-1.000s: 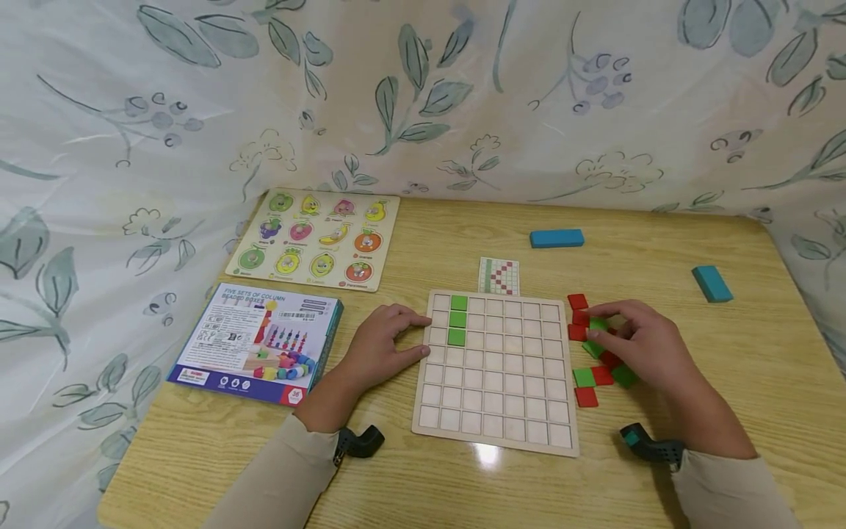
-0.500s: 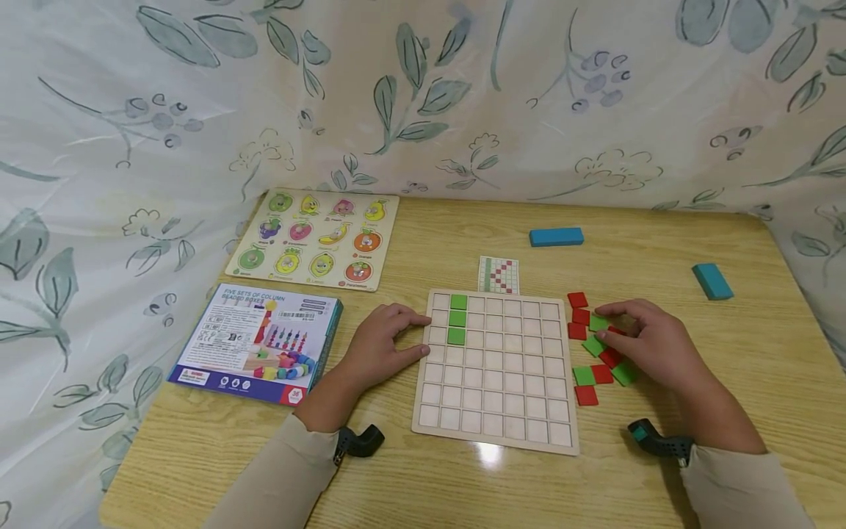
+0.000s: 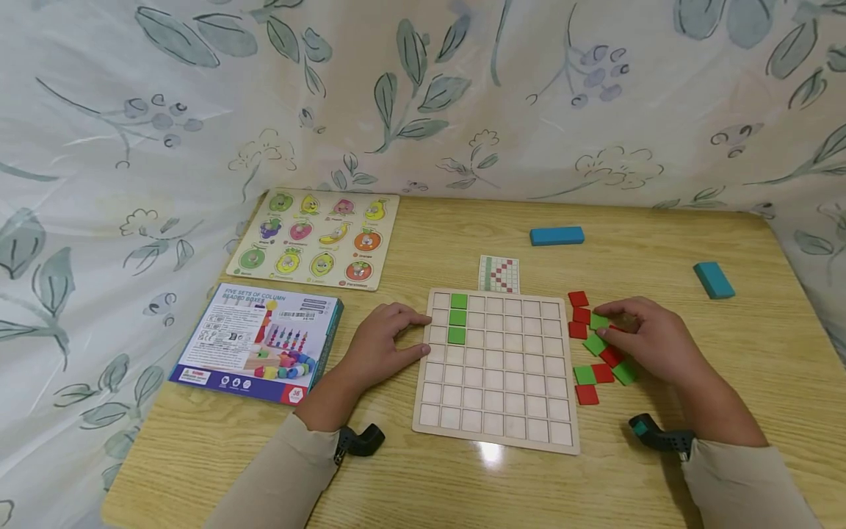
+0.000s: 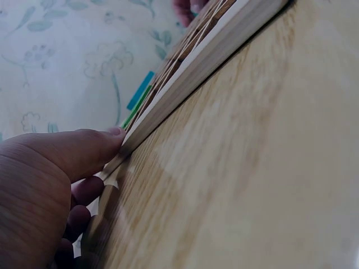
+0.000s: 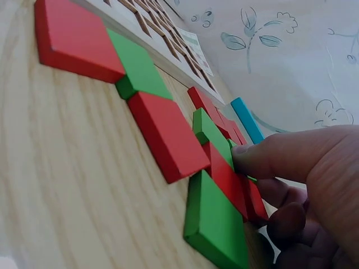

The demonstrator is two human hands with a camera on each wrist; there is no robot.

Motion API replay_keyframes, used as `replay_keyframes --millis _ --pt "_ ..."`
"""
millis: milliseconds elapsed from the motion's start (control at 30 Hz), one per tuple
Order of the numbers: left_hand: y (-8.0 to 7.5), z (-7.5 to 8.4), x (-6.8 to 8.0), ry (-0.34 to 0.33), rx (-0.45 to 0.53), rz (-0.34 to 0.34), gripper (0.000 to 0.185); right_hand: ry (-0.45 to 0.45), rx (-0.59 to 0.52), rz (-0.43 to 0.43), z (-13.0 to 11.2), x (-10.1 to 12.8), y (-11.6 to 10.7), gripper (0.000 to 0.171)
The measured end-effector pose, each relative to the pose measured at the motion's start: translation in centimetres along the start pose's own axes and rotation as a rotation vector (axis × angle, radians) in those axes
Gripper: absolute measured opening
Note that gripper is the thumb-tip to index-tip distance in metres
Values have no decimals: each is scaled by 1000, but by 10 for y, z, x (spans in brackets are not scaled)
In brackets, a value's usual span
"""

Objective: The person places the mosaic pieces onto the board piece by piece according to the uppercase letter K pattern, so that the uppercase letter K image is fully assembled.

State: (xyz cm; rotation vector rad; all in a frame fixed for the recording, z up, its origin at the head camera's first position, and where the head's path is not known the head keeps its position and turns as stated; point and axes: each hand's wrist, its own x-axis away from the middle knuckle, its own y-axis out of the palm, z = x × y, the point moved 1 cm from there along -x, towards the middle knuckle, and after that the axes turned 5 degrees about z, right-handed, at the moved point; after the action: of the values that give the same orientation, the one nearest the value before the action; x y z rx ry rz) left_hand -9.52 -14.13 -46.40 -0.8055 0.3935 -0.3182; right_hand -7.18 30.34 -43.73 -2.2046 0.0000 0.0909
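Wooden grid board (image 3: 502, 411) holds three green tiles (image 3: 457, 319) in one column.

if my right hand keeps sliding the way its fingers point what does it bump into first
Probably the loose red and green tiles already under the fingertips of the right hand. Past them in that line lies the right edge of the grid board, though depth is hard to judge.

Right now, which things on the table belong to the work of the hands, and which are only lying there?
In use: grid board, green and red tiles, pattern card, left hand, right hand.

Lying about: fruit puzzle, toy box, two blue blocks.
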Motion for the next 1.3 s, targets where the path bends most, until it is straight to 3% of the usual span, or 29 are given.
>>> replay_keyframes --millis 567,1300 --pt "0 1 -1 -15 1 -12 43 38 27 -5 0 -3 2 35" --pt "-1 1 0 -19 -4 -11 43 33 -28 18 -10 1 -6 32"
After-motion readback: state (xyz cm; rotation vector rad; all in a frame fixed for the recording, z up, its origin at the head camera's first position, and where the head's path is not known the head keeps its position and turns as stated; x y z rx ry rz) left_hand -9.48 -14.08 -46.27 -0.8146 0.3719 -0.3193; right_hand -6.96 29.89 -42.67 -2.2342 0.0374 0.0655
